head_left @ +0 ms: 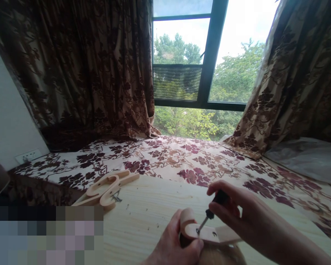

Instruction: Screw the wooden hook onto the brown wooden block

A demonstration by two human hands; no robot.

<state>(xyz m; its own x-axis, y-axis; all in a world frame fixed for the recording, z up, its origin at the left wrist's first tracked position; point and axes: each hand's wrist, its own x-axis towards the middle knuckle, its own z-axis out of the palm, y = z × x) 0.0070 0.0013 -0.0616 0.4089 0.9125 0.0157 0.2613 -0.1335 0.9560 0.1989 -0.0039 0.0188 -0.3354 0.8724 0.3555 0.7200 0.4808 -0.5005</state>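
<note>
My left hand (176, 239) is closed around the curled end of a pale wooden hook (209, 232), its thumb pressed along the near edge. In my right hand (234, 206) is a screwdriver (209, 213) with a black handle, held tilted. Its tip meets a screw (198, 231) in the flat part of the hook. A second dark hole or screw shows to the right of it. Beneath the hook is a brownish rounded thing, partly hidden by the hook and cut off by the lower edge.
More wooden hooks (107, 189) lie on the left of the pale wooden board (143, 221), beside several loose screws (117, 197). Dark specks dot the board. Behind it spreads a floral cloth (171, 158), with curtains (121, 73) framing a window (204, 84).
</note>
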